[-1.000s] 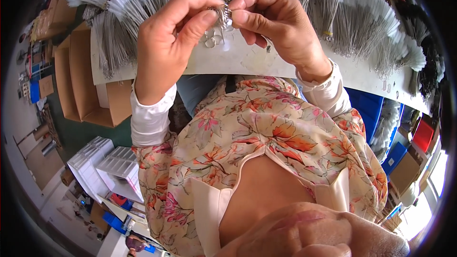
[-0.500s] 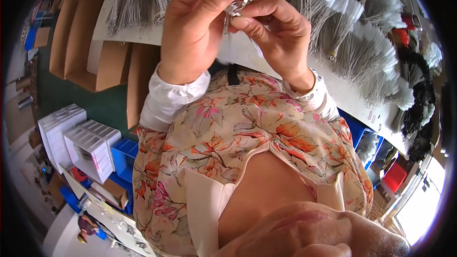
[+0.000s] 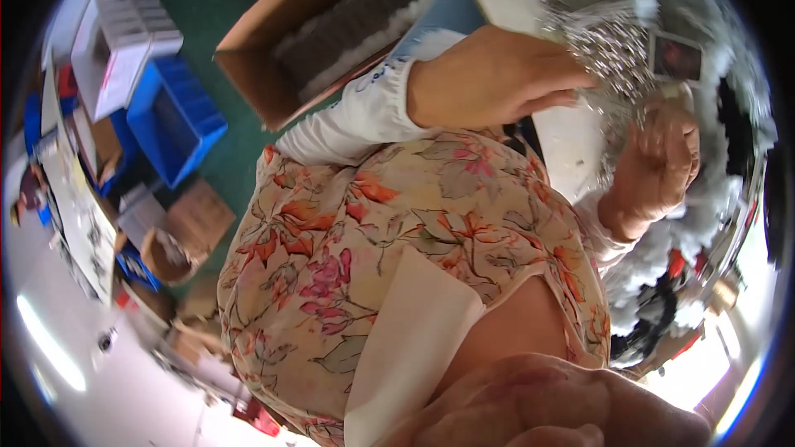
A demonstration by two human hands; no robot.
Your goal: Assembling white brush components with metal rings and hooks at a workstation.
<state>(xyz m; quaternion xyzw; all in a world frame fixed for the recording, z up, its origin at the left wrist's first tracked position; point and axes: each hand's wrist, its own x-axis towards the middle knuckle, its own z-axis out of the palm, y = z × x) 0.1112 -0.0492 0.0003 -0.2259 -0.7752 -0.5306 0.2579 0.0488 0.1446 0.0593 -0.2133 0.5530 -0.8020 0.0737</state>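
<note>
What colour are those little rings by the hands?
The rings look silvery, though blurred; the head view shows them best.

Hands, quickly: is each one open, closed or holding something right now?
Left hand: blurred; open or closed cannot be told.
Right hand: curled, blurred; whether holding cannot be told.

Gap between hands (image 3: 497,74), metal pile (image 3: 611,51) beyond.
</note>
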